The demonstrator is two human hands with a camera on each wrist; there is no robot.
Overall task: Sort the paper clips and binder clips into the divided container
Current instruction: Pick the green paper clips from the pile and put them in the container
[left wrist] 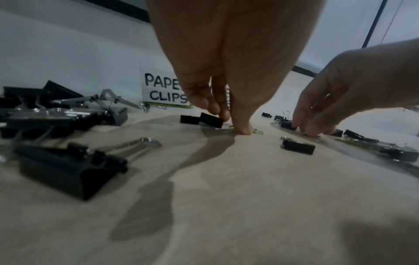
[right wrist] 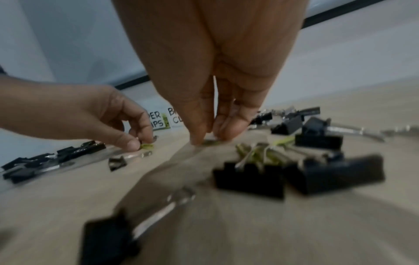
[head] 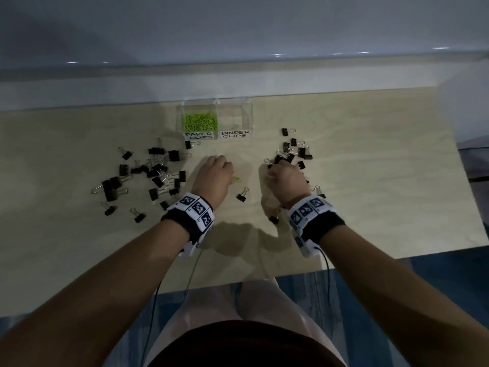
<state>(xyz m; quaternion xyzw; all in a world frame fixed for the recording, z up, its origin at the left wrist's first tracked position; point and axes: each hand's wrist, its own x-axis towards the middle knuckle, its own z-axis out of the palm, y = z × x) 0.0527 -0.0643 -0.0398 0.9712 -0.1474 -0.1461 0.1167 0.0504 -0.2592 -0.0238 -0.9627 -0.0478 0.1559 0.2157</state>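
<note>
A clear divided container [head: 248, 112] stands at the table's back. Its "PAPER CLIPS" side holds a heap of green paper clips [head: 200, 121]; the "BINDER CLIPS" side shows only one small green clip [head: 234, 127]. My left hand [head: 227, 170] is down on the table, thumb and forefinger pinching a green paper clip [right wrist: 147, 146] that lies flat there. My right hand [right wrist: 206, 139] has its thumb and fingertips closed on another green paper clip [right wrist: 211, 142] at the table surface. Black binder clips lie in a left pile [head: 156, 176] and a right pile [head: 293, 152].
One binder clip [head: 243, 195] lies between my hands and another [head: 275, 218] by my right wrist. A few green paper clips [right wrist: 269, 154] are tangled among the right pile's binder clips. The table's front edge [head: 238, 283] is close to my body.
</note>
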